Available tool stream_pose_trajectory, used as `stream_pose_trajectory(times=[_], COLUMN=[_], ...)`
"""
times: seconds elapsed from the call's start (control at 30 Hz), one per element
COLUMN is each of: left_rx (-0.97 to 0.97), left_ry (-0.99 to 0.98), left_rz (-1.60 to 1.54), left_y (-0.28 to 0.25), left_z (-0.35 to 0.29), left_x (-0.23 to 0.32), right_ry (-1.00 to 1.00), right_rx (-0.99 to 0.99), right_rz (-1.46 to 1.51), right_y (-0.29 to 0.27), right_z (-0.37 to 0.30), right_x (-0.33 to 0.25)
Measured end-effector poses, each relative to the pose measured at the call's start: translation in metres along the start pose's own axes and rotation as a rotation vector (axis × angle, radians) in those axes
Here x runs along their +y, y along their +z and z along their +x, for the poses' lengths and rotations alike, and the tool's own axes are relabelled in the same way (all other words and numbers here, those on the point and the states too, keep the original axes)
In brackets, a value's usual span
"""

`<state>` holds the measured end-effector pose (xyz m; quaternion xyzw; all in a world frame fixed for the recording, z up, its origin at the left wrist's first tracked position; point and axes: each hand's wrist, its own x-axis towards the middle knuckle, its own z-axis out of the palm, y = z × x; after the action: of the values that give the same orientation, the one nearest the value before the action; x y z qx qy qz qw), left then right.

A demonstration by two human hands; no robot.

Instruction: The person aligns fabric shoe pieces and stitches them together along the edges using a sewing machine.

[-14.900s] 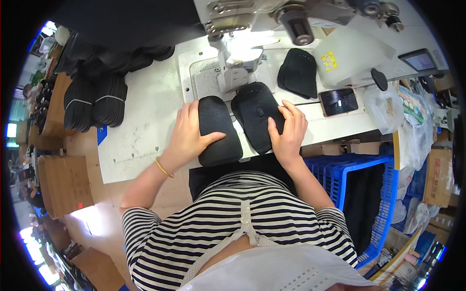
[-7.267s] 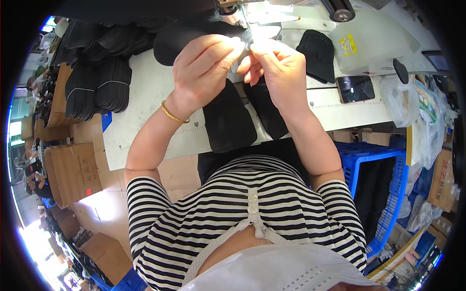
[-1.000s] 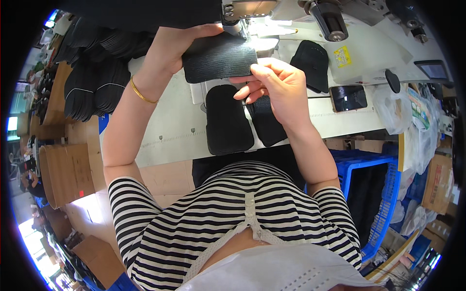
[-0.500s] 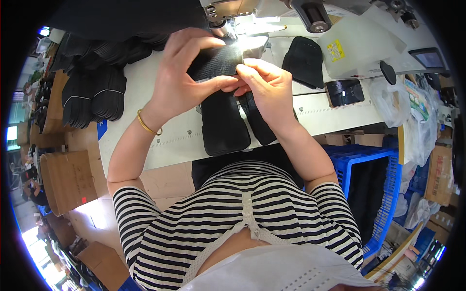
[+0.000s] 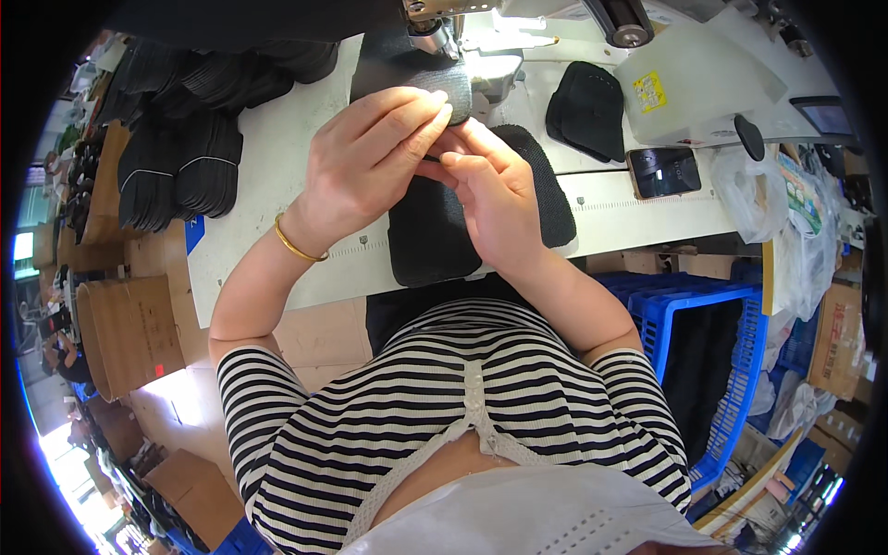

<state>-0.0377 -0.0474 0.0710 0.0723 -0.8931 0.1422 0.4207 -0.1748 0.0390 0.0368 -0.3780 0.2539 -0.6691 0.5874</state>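
Note:
A black fabric piece (image 5: pixel 400 76) with a rounded, lighter-lit end lies under the sewing machine's needle area (image 5: pixel 442 42). At its near edge my left hand (image 5: pixel 375 157) is closed in a pinch, thumb and fingertips together. My right hand (image 5: pixel 499 199) is closed too, fingers bent at the same edge, just right of and below the left fingertips; its exact grip is partly hidden. Below the hands, a black padded piece (image 5: pixel 430 239) lies at the table's front edge. A second black mesh-textured piece (image 5: pixel 546 185) lies behind and right of my right hand.
Black pieces bound with string (image 5: pixel 208 171) are stacked at the table's left. On the right are a black shaped piece (image 5: pixel 587 111), a phone (image 5: pixel 664 172) and plastic bags (image 5: pixel 749 194). A blue crate (image 5: pixel 659 324) stands below the table; a cardboard box (image 5: pixel 129 338) is at left.
My left hand has gone from spread around the fabric to a pinch at its near edge. My right hand has shifted down and left, and more of the right-hand mesh piece shows.

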Motion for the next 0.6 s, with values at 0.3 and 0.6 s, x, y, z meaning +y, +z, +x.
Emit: stream_pose_trajectory(times=[0.3, 0.6], left_rx=[-0.024, -0.019], left_ry=[0.100, 0.097], left_rz=[0.075, 0.124], left_y=[-0.003, 0.001], left_z=[0.001, 0.006], left_x=[-0.005, -0.012], right_ry=[0.007, 0.031], right_rx=[0.014, 0.024], right_rz=[0.123, 0.151], right_y=[0.009, 0.007], right_z=[0.002, 0.014], right_x=[-0.002, -0.002])
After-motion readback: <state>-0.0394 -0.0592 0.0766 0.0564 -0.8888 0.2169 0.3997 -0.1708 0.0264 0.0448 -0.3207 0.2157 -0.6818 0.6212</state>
